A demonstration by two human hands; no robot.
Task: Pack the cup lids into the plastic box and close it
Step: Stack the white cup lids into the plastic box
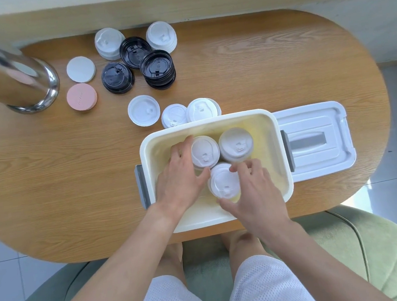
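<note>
Three stacks of white cup lids sit inside the open plastic box [272, 129] near the front edge of the wooden table [51, 175]. From the head camera, the left hand [179, 178] curls around the left side of the middle stack [204, 151], while the right hand [256, 188] grips the nearest stack [223, 180] between thumb and fingers. A third stack [236, 144] stands just beside them toward the box's right side. The box lid [316, 140] lies flat on the table, touching the box's right wall. More lids wait outside: three white ones [143, 110] just beyond the box, and farther back black stacks [158, 69] and white stacks [161, 36]. A metal cylinder [16, 80] stands at the far left.
</note>
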